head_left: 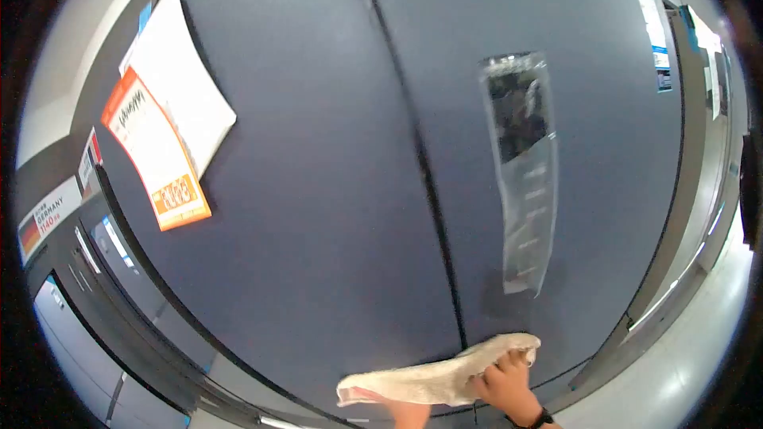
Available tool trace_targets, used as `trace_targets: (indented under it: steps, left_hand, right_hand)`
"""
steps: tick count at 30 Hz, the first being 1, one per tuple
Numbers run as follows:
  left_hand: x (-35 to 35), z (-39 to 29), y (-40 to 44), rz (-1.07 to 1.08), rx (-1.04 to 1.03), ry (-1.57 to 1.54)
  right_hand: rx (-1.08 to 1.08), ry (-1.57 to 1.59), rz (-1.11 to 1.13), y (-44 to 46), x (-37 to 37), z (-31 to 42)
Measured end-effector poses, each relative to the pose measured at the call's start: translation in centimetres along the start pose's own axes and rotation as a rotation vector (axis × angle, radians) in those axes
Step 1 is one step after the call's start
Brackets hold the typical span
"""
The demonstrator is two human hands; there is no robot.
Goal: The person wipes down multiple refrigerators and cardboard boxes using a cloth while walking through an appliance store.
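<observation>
A cream-coloured cloth stretches between my two hands, low in the view in front of the dark double-door appliance. My right hand has its fingers curled onto the cloth's right part, and a dark band circles that wrist. At the left part of the cloth is my left hand, its fingers mostly covered by the fabric. A little pinkish patch shows at the cloth's left end. Above my right hand, a long clear plastic pouch with a dark upper section hangs on the right door.
On the left door hang a white sheet and an orange-edged price card. A vertical gap separates the doors. More appliances stand to the left, one under a "GERMANY" label. Pale floor runs along the right.
</observation>
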State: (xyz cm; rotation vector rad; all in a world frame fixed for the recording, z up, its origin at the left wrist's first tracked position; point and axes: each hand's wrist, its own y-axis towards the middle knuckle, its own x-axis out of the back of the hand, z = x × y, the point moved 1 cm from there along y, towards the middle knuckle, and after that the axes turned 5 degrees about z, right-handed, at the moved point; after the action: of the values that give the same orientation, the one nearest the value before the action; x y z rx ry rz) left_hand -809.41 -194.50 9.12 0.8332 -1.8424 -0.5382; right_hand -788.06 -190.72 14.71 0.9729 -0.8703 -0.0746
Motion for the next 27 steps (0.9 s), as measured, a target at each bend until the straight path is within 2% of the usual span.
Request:
trace_targets:
  steps: [1,2,3,5,6,9,12,14,15,17,19,21,24,27]
  left_hand:
    - [0.3,-2.3,0.6,-0.002,-0.002,-0.008]
    - [0.9,-4.7,1.9,-0.005,-0.014,-0.004]
    - [1.6,-7.0,3.4,-0.007,-0.029,0.009]
    - [2.8,-11.4,6.7,-0.025,-0.064,0.034]
    - [3.2,-13.5,8.0,-0.039,-0.084,0.035]
    - [4.5,-18.9,10.0,-0.019,-0.129,0.054]
    - [2.5,-20.5,8.7,0.032,-0.04,-0.003]
    - [2.4,-20.9,8.2,0.078,-0.102,0.086]
    - [3.2,-21.1,9.2,0.102,-0.068,0.1]
    - [6.7,-23.5,12.1,-0.002,-0.317,0.201]
    - [9.1,-25.8,15.1,-0.157,-0.329,0.113]
    - [9.9,-26.7,17.2,-0.256,-0.326,0.026]
    - [9.4,-27.8,16.3,-0.266,-0.323,0.1]
    - [5.0,-25.1,12.7,-0.193,-0.254,0.197]
  right_hand:
    - [-0.041,0.016,0.02,-0.2,1.6,-1.4]
    - [-0.026,-0.141,-0.114,0.6,2.9,-2.9]
    - [-0.088,-0.113,-0.063,1.0,4.7,-4.2]
    - [-0.126,-0.124,-0.114,3.7,9.0,-5.4]
    - [-0.057,-0.112,-0.243,5.0,10.0,-6.5]
    - [-0.012,-0.058,-0.213,8.0,14.5,-5.7]
    - [0.066,-0.098,-0.076,6.8,15.0,-6.2]
    - [0.087,-0.11,-0.015,5.2,14.8,-7.9]
    - [0.119,-0.131,-0.007,5.2,15.9,-8.5]
    - [0.188,-0.171,0.006,6.8,18.7,-9.8]
    - [0.251,-0.093,-0.137,9.1,21.1,-10.9]
    - [0.208,-0.108,-0.062,11.7,24.9,-10.1]
    - [0.28,-0.053,-0.146,10.8,24.6,-10.9]
    - [0.267,-0.125,-0.017,6.4,21.9,-13.2]
